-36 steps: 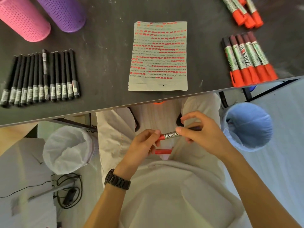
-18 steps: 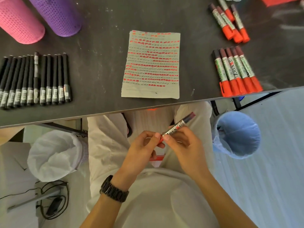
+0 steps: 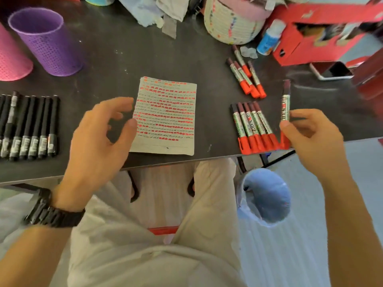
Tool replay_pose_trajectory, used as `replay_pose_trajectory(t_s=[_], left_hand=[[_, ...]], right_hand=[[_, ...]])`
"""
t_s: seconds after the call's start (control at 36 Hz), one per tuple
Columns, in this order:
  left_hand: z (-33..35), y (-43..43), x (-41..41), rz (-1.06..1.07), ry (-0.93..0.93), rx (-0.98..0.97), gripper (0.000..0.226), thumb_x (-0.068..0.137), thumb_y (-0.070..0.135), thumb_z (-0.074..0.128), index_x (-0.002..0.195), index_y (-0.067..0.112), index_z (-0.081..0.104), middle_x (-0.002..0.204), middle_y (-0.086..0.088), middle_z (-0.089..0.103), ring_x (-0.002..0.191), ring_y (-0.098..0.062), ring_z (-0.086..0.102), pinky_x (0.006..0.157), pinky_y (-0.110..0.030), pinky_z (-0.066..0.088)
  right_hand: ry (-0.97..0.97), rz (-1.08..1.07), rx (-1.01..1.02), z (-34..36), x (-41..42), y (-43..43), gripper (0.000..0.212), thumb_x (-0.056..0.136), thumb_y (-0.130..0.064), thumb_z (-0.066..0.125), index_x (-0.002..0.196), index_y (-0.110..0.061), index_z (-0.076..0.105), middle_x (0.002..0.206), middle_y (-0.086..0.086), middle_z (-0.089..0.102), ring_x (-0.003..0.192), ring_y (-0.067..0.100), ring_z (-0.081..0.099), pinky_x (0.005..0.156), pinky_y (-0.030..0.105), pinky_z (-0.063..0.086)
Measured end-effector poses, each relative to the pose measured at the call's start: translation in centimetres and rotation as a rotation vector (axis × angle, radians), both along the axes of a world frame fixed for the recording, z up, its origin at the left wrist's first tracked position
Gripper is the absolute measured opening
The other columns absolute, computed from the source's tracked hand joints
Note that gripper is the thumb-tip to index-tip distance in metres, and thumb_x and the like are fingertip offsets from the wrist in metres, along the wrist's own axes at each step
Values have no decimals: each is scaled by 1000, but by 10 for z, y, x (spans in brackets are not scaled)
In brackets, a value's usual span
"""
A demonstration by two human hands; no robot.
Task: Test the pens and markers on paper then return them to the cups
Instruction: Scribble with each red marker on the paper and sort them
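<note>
We held a capped marker (image 3: 285,104) upright, pinched in our right hand (image 3: 310,137) beside the near-right row of markers (image 3: 251,126), seemingly to add it, while our left hand (image 3: 101,139) hovered, fingers apart, beside the paper (image 3: 165,114).

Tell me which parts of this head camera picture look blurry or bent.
Head view: the red box and phone at far right smear with motion blur; the right hand is soft-edged; the table edge bows from wide-angle distortion; the paper stays fairly sharp.
</note>
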State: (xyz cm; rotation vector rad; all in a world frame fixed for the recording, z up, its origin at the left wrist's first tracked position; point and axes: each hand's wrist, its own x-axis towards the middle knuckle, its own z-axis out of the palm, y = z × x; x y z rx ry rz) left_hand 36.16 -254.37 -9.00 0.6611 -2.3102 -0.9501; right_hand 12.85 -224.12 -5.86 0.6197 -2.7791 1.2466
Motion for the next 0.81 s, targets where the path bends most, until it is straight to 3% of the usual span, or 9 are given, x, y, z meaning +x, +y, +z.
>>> replay_pose_trajectory(t_s=[0.08, 0.19, 0.28, 0.36, 0.56, 0.81], left_hand=[[-15, -25, -14, -13, -190, -167, 45, 100, 30, 52, 144, 32, 46, 142, 5, 52, 131, -22, 45, 106, -32, 32], [-32, -30, -17, -77, -340, -251, 45, 101, 36, 43, 145, 27, 51, 150, -6, 48, 139, -29, 41, 114, -47, 33], [-37, -28, -16, -56, -382, -242, 43, 100, 41, 43, 137, 29, 60, 151, -5, 48, 140, -28, 40, 115, -49, 34], [-37, -30, -15, -45, -380, -218, 43, 100, 45, 42, 136, 32, 61, 151, 1, 47, 142, -24, 39, 115, -48, 35], [-39, -32, -15, -54, -385, -236, 47, 98, 48, 40, 136, 32, 60, 152, 2, 47, 142, -23, 40, 115, -49, 36], [-39, -32, -15, -55, -411, -238, 49, 97, 51, 38, 137, 33, 59, 153, 3, 46, 143, -22, 39, 115, -50, 36]], right_hand=[[-22, -36, 166, 4, -30, 5, 12, 88, -32, 73, 99, -32, 67, 75, -25, 66, 69, -14, 63, 73, 11, 46], [-77, -69, 345, -2, -51, 7, 7, 90, -33, 71, 94, -35, 66, 74, -27, 62, 75, 9, 63, 78, 29, 43], [-110, -75, 402, -10, -56, 6, 7, 91, -33, 69, 94, -37, 65, 74, -27, 61, 71, 3, 59, 77, 28, 39], [-137, -70, 427, -18, -56, 3, 5, 91, -31, 69, 93, -35, 66, 75, -19, 62, 79, 13, 58, 78, 28, 40], [-160, -41, 417, -23, -51, -9, 6, 93, -29, 67, 97, -31, 70, 84, -11, 67, 84, 15, 60, 80, 28, 41], [-157, -71, 418, -26, -46, -12, 21, 90, -50, 67, 104, -37, 60, 85, -16, 65, 86, 17, 63, 79, 34, 46]])
